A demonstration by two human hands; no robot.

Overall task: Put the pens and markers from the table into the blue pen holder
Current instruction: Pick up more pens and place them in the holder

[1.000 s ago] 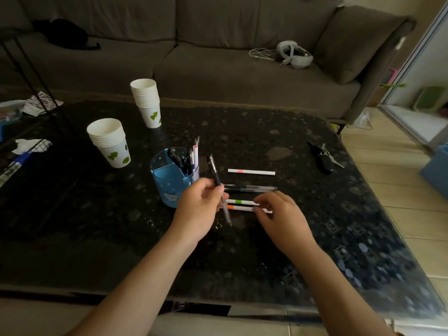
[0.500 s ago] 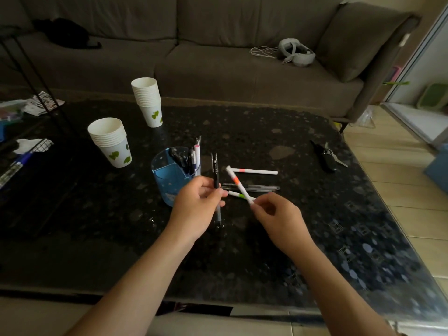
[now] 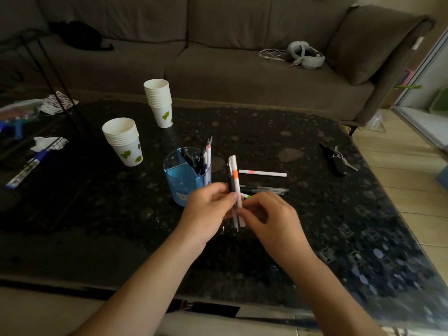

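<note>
The blue pen holder [image 3: 184, 177] stands mid-table with several pens upright in its right compartment. My left hand [image 3: 208, 209] grips a black pen [image 3: 229, 177] held upright, just right of the holder. Pressed against that pen is a white marker with an orange band [image 3: 236, 180]; my right hand [image 3: 271, 214] pinches its lower end. On the table lie a white marker with a pink band [image 3: 263, 173], two dark pens [image 3: 265, 190] and a green-banded marker [image 3: 247, 196], mostly hidden by my hands.
Two stacks of paper cups [image 3: 124, 141] [image 3: 160, 103] stand left of and behind the holder. Keys [image 3: 337, 158] lie at the right of the dark table [image 3: 339, 214]. A wire rack with a blue pen [image 3: 31, 163] sits at the left. The sofa [image 3: 218, 57] is behind.
My right hand picked the orange-banded marker off the table and swung it upright against the black pen in my left hand. Both hands have come together.
</note>
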